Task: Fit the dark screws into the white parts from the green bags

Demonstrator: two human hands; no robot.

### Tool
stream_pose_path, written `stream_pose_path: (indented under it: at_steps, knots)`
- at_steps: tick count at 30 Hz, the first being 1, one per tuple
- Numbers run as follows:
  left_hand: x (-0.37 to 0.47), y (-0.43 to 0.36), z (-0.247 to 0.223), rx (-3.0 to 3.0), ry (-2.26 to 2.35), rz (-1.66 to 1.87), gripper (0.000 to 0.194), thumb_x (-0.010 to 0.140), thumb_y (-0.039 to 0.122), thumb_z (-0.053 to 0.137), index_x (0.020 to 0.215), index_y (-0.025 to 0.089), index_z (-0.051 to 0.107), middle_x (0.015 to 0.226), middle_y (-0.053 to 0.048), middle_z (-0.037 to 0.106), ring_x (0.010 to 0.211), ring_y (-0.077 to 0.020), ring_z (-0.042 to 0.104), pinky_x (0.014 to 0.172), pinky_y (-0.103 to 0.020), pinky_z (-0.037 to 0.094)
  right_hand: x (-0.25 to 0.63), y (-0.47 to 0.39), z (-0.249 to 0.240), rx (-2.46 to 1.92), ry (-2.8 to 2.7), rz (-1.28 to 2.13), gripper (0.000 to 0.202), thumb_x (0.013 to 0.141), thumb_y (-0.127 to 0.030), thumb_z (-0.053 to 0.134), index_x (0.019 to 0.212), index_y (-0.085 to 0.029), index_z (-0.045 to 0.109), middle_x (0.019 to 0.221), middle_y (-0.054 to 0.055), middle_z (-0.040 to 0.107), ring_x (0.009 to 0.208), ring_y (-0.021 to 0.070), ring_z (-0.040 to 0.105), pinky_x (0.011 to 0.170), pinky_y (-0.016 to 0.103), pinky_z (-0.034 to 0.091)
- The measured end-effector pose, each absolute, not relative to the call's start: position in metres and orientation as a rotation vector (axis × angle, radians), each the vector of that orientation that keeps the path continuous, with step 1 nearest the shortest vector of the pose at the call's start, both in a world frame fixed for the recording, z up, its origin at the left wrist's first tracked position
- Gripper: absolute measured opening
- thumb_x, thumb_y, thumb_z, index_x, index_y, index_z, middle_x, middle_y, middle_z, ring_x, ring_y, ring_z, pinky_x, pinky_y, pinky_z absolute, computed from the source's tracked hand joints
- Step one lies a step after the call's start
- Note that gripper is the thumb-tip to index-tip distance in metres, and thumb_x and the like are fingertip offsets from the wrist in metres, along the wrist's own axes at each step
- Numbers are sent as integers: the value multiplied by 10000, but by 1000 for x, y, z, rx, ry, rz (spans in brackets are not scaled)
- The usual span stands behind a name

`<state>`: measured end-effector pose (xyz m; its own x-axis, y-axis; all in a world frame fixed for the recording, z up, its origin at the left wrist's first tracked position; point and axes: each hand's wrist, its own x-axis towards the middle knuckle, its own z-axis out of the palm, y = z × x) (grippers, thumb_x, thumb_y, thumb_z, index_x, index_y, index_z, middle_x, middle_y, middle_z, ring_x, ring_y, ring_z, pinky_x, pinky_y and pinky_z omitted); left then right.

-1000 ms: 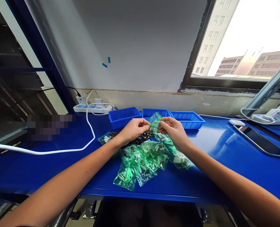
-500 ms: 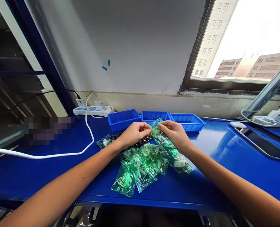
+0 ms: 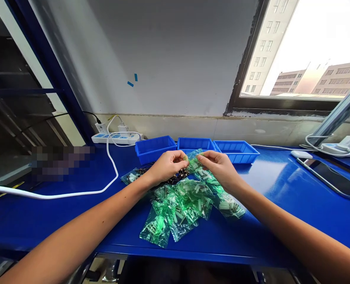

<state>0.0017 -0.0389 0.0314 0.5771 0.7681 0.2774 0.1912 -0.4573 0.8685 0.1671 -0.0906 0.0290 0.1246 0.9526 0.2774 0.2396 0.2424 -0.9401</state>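
Observation:
A clear green plastic bag is stretched between my hands at its upper part. On its left side, my left hand pinches an edge with thumb and forefinger. My right hand pinches the opposite edge the same way. Just below lie several more green bags, heaped together, with small white and metal pieces inside. Behind my left hand is a pile of small dark and brass-coloured parts, partly hidden. A clear bag rests left of that pile.
Three blue plastic bins stand in a row along the wall. A power strip with a white cable is at the left. A phone lies at the right on the blue table.
Both hands keep their pinch on the green bag and have hardly moved. The whole view has shifted very slightly.

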Motion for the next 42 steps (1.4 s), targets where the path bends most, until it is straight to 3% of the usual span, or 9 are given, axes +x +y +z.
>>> stream_pose_path:
  at_steps: [15, 21, 26, 36, 42]
  knots:
    - [3, -39, 29, 1859, 747, 894, 78, 753, 225, 548, 722, 155, 563, 653, -12, 615, 648, -136, 576, 643, -262, 467, 172, -92, 36, -1204, -1362, 726, 329, 628, -493, 628, 703, -173, 610, 583, -11, 543, 541, 108, 452, 491, 253, 339]
    - [2, -40, 31, 1915, 750, 866, 61, 736, 182, 510, 676, 168, 515, 641, -1, 601, 660, -141, 573, 650, -267, 458, 171, -92, 33, -1246, -1437, 656, 311, 657, -486, 595, 705, -179, 619, 573, -4, 536, 522, 109, 427, 475, 258, 315]
    - [2, -43, 30, 2018, 757, 882, 101, 797, 220, 453, 703, 185, 449, 665, 6, 579, 626, -125, 517, 620, -256, 421, 167, -94, 33, -1256, -1315, 682, 276, 608, -435, 634, 703, -180, 594, 614, 6, 559, 556, 113, 470, 502, 263, 357]
    - [3, -50, 30, 2041, 734, 919, 115, 811, 263, 454, 724, 190, 439, 625, 28, 507, 583, -112, 467, 564, -237, 368, 165, -97, 36, -1308, -1282, 721, 300, 582, -467, 647, 572, -173, 588, 493, -36, 455, 479, 76, 331, 458, 247, 251]
    - [3, -50, 31, 2057, 774, 991, 120, 796, 262, 456, 701, 188, 448, 606, 30, 508, 573, -111, 467, 555, -233, 360, 162, -99, 41, -1224, -1138, 828, 325, 497, -438, 725, 630, -172, 594, 550, -35, 529, 525, 83, 410, 498, 244, 290]
